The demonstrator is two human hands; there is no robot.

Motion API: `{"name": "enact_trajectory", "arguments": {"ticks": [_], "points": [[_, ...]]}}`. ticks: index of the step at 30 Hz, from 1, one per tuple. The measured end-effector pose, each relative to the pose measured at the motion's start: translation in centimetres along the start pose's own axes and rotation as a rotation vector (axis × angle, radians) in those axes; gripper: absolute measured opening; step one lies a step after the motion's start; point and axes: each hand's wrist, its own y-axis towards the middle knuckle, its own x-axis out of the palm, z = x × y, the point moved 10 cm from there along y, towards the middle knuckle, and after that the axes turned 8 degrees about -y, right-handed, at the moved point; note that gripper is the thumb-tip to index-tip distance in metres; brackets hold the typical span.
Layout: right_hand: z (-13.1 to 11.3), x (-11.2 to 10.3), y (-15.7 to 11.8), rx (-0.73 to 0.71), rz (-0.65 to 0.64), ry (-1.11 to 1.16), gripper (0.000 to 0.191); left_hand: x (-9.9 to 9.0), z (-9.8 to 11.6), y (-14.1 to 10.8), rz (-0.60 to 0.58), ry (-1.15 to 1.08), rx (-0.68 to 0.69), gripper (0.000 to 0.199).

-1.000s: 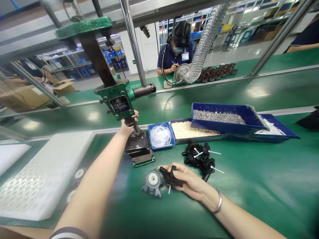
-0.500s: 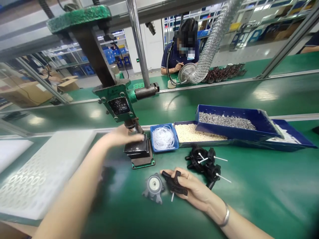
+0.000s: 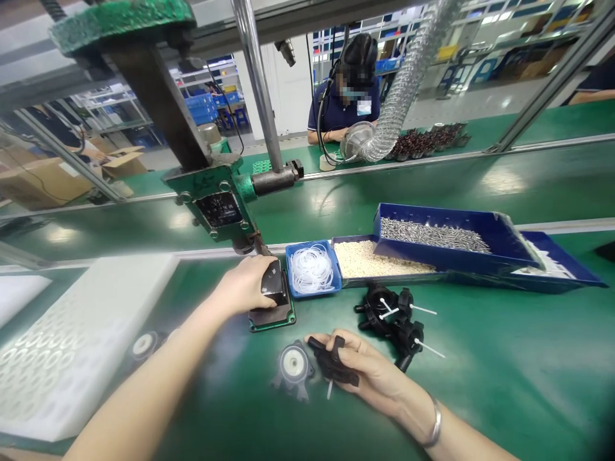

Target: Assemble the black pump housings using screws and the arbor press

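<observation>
My left hand (image 3: 247, 283) is closed around a black metal block (image 3: 273, 282) on the base plate of the green hand press (image 3: 216, 205), below its ram. In my right hand (image 3: 362, 365) is a black plastic housing (image 3: 331, 362) with a short tube end and a thin white pin pointing down. Just left of it, a grey round part with a white centre (image 3: 294, 363) lies on the green table. Beyond my right hand sits a cluster of similar black housings (image 3: 391, 314), some with white pins sticking out.
A small blue tray of clear rings (image 3: 312, 296) stands beside the press. Right of it are a bin of cream pellets (image 3: 355, 256) and a stacked blue bin of metal pins (image 3: 446, 253). A white perforated board (image 3: 125, 288) lies left. A co-worker (image 3: 355, 96) sits across the bench.
My left hand has come down from above the black block and now grasps its left side. My right hand still holds the black housing in nearly the same place.
</observation>
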Motion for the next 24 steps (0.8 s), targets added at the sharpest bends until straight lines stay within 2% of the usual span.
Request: {"name": "enact_trajectory", "arguments": {"ticks": [8, 18, 21, 23, 24], "points": [[-0.3, -0.3, 0.0, -0.002, 0.034, -0.028, 0.027, 0.0, 0.0, 0.0, -0.014, 0.018, -0.002, 0.083], [-1.6, -0.8, 0.4, -0.078, 0.124, -0.1, 0.029, -0.1, 0.1, 0.2, 0.017, -0.037, -0.026, 0.092], [-2.9, -1.0, 0.0, -0.119, 0.183, -0.109, 0.026, -1.6, 1.4, -1.8, 0.12, -0.043, -0.049, 0.101], [-3.8, -1.2, -0.4, -0.137, 0.229, -0.118, 0.024, -2.6, 3.0, -4.6, 0.218, -0.107, -0.013, 0.101], [-4.1, -1.2, -0.7, -0.135, 0.247, -0.12, 0.024, -2.4, 4.0, -6.2, 0.225, -0.188, 0.038, 0.097]]}}
